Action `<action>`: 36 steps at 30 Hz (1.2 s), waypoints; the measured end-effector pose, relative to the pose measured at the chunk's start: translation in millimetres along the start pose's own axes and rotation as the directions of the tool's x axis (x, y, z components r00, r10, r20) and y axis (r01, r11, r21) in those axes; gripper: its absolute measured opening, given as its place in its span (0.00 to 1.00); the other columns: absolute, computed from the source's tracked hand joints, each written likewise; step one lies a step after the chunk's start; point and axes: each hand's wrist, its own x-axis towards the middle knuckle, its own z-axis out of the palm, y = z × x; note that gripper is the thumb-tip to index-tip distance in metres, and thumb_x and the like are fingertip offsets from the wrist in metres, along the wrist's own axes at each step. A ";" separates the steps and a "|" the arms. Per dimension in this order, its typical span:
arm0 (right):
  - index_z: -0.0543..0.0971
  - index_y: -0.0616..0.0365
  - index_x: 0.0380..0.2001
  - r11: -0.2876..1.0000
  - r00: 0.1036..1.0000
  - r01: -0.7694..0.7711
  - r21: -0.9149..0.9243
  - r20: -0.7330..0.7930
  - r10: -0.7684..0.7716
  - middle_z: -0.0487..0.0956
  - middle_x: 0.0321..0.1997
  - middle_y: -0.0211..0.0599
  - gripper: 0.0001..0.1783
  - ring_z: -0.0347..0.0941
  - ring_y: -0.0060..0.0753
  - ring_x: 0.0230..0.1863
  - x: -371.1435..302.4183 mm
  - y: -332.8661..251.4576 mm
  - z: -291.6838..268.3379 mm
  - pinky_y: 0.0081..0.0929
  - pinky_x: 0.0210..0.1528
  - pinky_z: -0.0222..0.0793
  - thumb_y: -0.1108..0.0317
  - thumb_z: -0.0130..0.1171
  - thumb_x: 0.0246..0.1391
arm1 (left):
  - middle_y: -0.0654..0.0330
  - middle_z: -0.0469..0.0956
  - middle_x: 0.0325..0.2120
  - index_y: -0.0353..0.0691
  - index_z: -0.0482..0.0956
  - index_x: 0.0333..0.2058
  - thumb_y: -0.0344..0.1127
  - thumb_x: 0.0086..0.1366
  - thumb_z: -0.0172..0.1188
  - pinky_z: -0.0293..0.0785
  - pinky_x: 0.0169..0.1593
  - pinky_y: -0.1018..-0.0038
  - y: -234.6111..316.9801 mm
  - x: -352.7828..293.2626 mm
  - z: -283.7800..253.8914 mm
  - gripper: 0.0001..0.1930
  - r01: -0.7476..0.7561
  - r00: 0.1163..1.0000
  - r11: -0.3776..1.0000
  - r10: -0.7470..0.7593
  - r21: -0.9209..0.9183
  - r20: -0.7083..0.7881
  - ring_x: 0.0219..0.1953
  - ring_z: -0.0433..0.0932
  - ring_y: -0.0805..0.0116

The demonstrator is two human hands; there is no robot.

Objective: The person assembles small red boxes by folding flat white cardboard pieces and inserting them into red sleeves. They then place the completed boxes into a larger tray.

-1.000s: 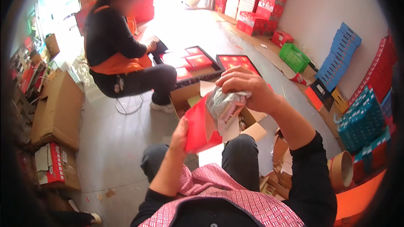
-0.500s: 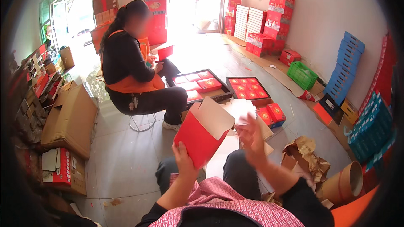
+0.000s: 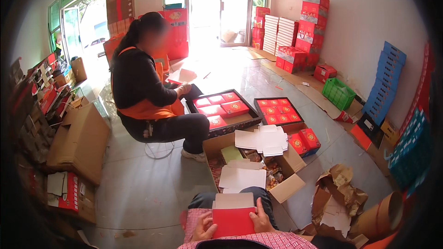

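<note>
Low over my lap is a red paper box with its pale inner flap standing up at the far side. My left hand grips the box's left side, thumb on the red face. On the right side, my right hand holds it with the thumb in front and the fingers behind. Just beyond my knees stands an open cardboard carton containing small wrapped items. White unfolded box blanks lie across its top, and another pale blank rests nearer to me.
A seated co-worker in an orange apron handles a red-and-white box at the left. Black-rimmed trays of red boxes lie beyond the carton. Crumpled brown paper and a cardboard tube are at right, near a green crate.
The red box has come down toward my lap. My right hand, raised and apart from it before, now holds its right side. The co-worker's box has been lowered and shows its pale inside.
</note>
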 end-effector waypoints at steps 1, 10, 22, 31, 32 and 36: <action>0.38 0.66 0.67 0.999 1.000 0.025 0.049 -0.017 -0.024 0.71 0.55 0.42 0.37 0.67 0.27 0.53 0.7 -0.9 1.0 0.22 0.56 0.61 0.70 0.42 0.62 | 0.50 0.71 0.48 0.45 0.47 0.65 0.26 0.64 0.52 0.68 0.54 0.72 -11.2 2.9 -4.7 0.34 0.003 0.999 0.998 0.000 -0.058 0.050 0.51 0.72 0.68; 0.68 0.61 0.56 0.975 0.983 0.051 0.218 0.161 -0.087 0.74 0.49 0.34 0.18 0.68 0.19 0.48 12.1 -19.9 5.9 0.17 0.52 0.64 0.69 0.44 0.65 | 0.57 0.72 0.50 0.34 0.69 0.55 0.32 0.70 0.45 0.63 0.56 0.78 23.0 34.1 -12.1 0.17 -0.032 0.999 0.979 0.032 0.199 0.003 0.51 0.70 0.70; 0.77 0.66 0.29 0.931 0.964 0.107 0.349 0.194 -0.184 0.78 0.47 0.50 0.07 0.74 0.38 0.50 39.6 -30.2 10.5 0.32 0.54 0.67 0.74 0.53 0.58 | 0.60 0.78 0.38 0.30 0.79 0.38 0.29 0.66 0.51 0.68 0.48 0.77 47.0 31.4 -12.8 0.10 0.060 0.986 0.997 -0.050 0.058 -0.162 0.41 0.74 0.72; 0.78 0.64 0.28 0.947 0.737 -0.284 0.152 0.667 0.114 0.79 0.28 0.36 0.08 0.77 0.27 0.35 103.7 -75.3 -4.5 0.21 0.36 0.71 0.70 0.56 0.58 | 0.59 0.76 0.40 0.30 0.80 0.38 0.28 0.66 0.53 0.71 0.48 0.78 55.6 29.6 -3.8 0.09 -0.091 0.991 0.996 0.091 0.007 -0.099 0.42 0.75 0.72; 0.79 0.64 0.31 0.951 0.697 -0.300 0.077 0.698 0.163 0.79 0.29 0.34 0.07 0.76 0.23 0.34 105.7 -83.4 -3.0 0.18 0.35 0.71 0.70 0.58 0.56 | 0.59 0.76 0.39 0.31 0.80 0.38 0.28 0.66 0.53 0.71 0.49 0.78 55.4 30.7 -3.5 0.09 -0.084 0.991 0.996 0.087 0.034 -0.098 0.43 0.75 0.72; 0.79 0.64 0.45 0.957 0.607 -0.282 -0.060 0.762 0.227 0.80 0.32 0.30 0.16 0.73 0.14 0.33 107.5 -97.4 11.4 0.12 0.37 0.69 0.74 0.61 0.52 | 0.59 0.74 0.43 0.33 0.76 0.41 0.27 0.66 0.52 0.69 0.51 0.77 48.3 29.6 -6.0 0.07 -0.103 0.989 0.995 0.102 -0.002 -0.111 0.46 0.73 0.73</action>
